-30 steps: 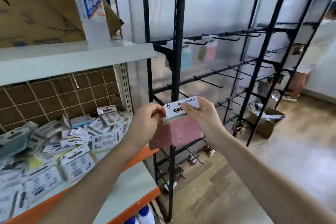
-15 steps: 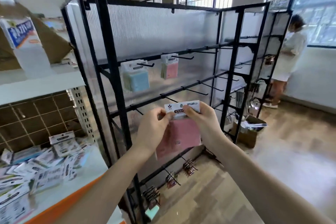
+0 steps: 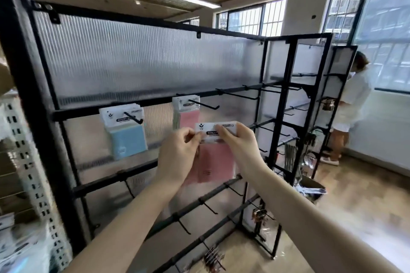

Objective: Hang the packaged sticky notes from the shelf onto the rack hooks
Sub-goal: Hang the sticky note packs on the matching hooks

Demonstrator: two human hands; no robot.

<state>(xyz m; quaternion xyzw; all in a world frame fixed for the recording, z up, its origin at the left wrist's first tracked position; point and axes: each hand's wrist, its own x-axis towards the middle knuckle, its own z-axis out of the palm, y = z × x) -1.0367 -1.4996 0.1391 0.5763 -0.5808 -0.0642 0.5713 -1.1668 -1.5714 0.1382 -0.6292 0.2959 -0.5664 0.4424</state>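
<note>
Pink pack is up at the rack, just not on a hook yet

Left hand [image 3: 177,157] and right hand [image 3: 238,142] both pinch the white header card of the pink sticky notes pack [image 3: 216,157], mid-frame, just below the hook [image 3: 205,104] carrying other pink packs. Blue packs [image 3: 126,131] already hang centre-left. Plenty of bare hooks [image 3: 239,95] to the right, so I'd say early days.
</note>
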